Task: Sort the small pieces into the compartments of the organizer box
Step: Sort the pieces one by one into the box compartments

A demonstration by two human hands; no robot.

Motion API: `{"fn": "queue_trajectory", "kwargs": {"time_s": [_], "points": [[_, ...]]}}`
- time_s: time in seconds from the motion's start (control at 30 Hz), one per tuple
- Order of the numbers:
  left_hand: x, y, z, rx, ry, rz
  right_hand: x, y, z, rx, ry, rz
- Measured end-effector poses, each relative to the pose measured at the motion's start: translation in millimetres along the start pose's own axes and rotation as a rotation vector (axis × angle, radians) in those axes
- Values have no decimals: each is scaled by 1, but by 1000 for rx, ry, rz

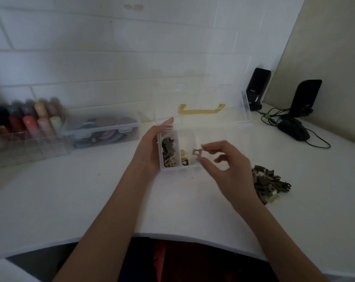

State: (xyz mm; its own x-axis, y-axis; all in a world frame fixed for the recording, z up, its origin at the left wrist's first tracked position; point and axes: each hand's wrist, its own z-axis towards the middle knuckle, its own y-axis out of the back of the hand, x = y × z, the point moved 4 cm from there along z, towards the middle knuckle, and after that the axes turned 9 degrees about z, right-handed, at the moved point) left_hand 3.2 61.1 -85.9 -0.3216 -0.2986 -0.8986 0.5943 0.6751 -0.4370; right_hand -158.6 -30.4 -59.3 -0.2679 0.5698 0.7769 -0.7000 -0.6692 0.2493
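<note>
A white worktop [70, 200] with a curved near edge fills the lower frame; below that edge something dark and red shows, too dim to make out. Two bare forearms reach up from the bottom. The right hand [223, 167], right of centre, pinches a small tan piece [197, 153] between thumb and fingers [208, 147], holding it over the organizer box [217, 137]. The left hand [150, 147] grips the box's left end, its fingers curled round the wall. The box is clear plastic with its lid [203, 98] standing open behind it, and a yellow handle [202, 110] shows through the lid. The leftmost compartment holds dark brown pieces with a pale one at its near end; the next holds a few pale and dark ones. The compartments further right are hard to see through the clear plastic. At right of the frame a loose pile of brown pieces [269, 183] lies on the worktop. Further back, at left, stand a closed clear case [103, 129] of round coloured things and a rack of coloured bottles [28, 119], both blurred. At upper right stand two black speakers [304, 98] and a black mouse [293, 129] with cables. Behind is a white tiled wall [111, 47].
</note>
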Motion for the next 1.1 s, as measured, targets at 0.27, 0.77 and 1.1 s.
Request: {"fn": "queue_trajectory", "kwargs": {"time_s": [0.27,0.77,1.1], "points": [[0,2,2,24,4,-18,26,-59,41,357,178,-304],[1,2,-1,-30,58,-43,2,0,13,13,315,-328],[1,8,3,-185,7,-99,-56,112,-10,-339,-412,-685]]}}
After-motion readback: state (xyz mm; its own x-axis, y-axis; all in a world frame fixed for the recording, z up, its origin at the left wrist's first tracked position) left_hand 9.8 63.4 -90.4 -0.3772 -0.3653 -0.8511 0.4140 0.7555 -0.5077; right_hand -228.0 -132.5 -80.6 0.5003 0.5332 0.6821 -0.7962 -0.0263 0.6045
